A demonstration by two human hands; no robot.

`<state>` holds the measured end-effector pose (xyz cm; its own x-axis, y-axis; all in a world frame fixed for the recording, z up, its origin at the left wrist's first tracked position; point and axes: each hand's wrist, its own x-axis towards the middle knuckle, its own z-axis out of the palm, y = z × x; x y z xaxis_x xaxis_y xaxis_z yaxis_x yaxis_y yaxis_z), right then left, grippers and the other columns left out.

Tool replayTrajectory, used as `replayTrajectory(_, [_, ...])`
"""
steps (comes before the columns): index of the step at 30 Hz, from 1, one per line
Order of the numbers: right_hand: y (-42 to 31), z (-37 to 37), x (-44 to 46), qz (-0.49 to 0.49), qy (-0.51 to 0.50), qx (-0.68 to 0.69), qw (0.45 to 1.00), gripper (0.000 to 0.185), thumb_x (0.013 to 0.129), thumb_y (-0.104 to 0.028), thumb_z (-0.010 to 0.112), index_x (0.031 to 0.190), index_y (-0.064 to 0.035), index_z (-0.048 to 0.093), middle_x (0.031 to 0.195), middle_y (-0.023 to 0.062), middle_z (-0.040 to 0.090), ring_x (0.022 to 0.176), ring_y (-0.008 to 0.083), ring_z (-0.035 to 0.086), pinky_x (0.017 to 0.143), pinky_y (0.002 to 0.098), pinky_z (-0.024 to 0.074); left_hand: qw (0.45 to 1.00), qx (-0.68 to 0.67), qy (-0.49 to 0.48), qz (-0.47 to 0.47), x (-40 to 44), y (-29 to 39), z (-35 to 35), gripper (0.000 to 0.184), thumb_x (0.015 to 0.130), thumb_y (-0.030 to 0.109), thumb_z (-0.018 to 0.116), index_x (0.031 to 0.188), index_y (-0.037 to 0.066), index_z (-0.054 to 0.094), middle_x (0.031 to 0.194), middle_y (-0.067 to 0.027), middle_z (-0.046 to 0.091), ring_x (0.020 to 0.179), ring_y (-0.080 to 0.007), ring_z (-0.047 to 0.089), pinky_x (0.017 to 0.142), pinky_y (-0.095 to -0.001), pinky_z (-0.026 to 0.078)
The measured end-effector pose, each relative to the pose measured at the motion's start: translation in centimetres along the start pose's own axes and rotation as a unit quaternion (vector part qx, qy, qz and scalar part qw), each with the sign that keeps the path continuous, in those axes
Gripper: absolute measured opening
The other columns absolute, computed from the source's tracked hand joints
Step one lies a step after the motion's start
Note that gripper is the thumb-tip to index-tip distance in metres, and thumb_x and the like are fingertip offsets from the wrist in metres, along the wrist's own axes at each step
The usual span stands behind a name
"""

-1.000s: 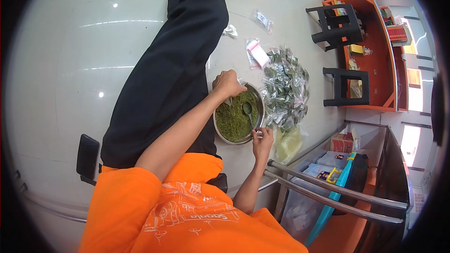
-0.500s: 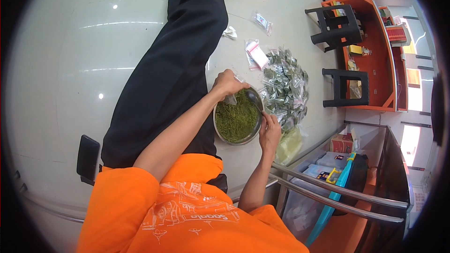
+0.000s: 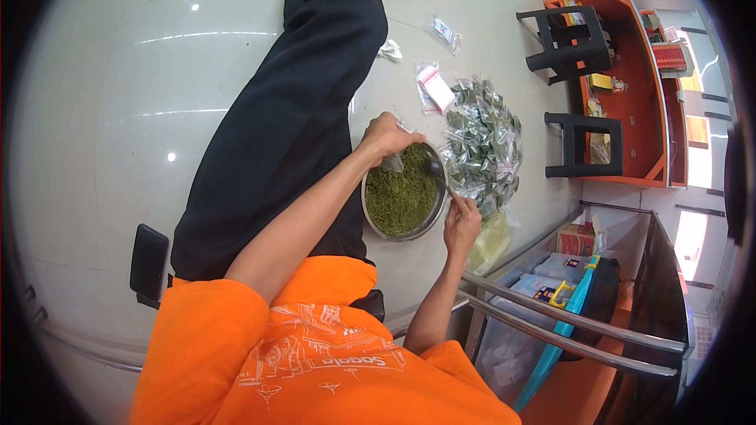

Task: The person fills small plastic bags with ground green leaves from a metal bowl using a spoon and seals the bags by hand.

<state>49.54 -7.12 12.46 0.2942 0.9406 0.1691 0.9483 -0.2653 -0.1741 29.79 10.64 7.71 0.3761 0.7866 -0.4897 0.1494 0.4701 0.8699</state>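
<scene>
A round metal bowl (image 3: 439,208) holds a heap of crumbly green material (image 3: 400,197), beside my dark-trousered leg. My left hand (image 3: 387,137) is closed on a small clear plastic bag (image 3: 394,161) over the bowl's far-left rim; part of the bag is hidden by the fingers. In my right hand (image 3: 461,227), at the bowl's right side, is the handle of a spoon (image 3: 435,167). The dark spoon head lies inside the bowl's upper right, close to the green heap. To the right, a pile of filled clear packets (image 3: 482,145) covers the floor.
Flat bags (image 3: 435,92) lie beyond the bowl, with another packet (image 3: 446,35) farther off. A yellowish plastic bag (image 3: 490,242) sits below the pile. Black stools (image 3: 583,145) stand before an orange shelf (image 3: 638,110). A metal-railed rack (image 3: 583,329) is at lower right.
The spoon head has swung up from the bowl's right edge and shows clearly now. My right hand has shifted slightly right and down; my left hand keeps its place with the bag.
</scene>
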Motion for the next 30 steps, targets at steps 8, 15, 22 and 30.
replayTrajectory(8, [0.6,1.5,-1.3,-0.011,-0.079,-0.015,0.997,0.025,0.088,-0.009,0.060,0.108,-0.0096,0.075,0.089,0.0139,0.070,0.082,0.0356,0.068,0.072,0.0432,0.0521,1.000,0.000,-0.019,0.006,0.2,-0.1,-0.1,0.060,0.070,0.038,0.086,0.101,-0.010,0.068,0.097,-0.0205,0.071,0.088,-0.0244,0.069,0.076,-0.0351,0.054])
replayTrajectory(15, [0.6,2.6,-2.3,0.076,-0.099,0.144,0.982,0.022,0.090,-0.009,0.061,0.106,-0.0006,0.074,0.078,0.0159,0.072,0.064,0.0240,0.067,0.066,0.0361,0.0517,0.999,-0.022,-0.039,0.028,0.7,-0.5,0.0,0.062,0.071,0.038,0.086,0.104,-0.012,0.067,0.097,-0.0212,0.070,0.088,-0.0240,0.068,0.074,-0.0344,0.054])
replayTrajectory(22, [3.6,2.1,-3.1,0.272,-0.132,0.426,0.853,0.020,0.093,-0.007,0.065,0.109,0.0031,0.069,0.076,0.0065,0.068,0.052,0.0084,0.053,0.048,0.0218,0.0393,1.000,-0.010,-0.018,0.016,0.8,-0.7,0.1,0.062,0.071,0.035,0.087,0.106,-0.013,0.067,0.100,-0.0213,0.070,0.088,-0.0251,0.068,0.076,-0.0360,0.054])
replayTrajectory(30, [4.6,2.6,-5.5,0.298,-0.084,0.507,0.804,0.010,0.092,-0.007,0.067,0.097,-0.0053,0.059,0.078,0.0096,0.070,0.050,0.0096,0.053,0.045,0.0191,0.0372,0.999,-0.028,-0.044,-0.009,0.9,-0.6,-0.1,0.063,0.068,0.038,0.086,0.107,-0.007,0.067,0.106,-0.0199,0.070,0.095,-0.0259,0.069,0.080,-0.0368,0.054])
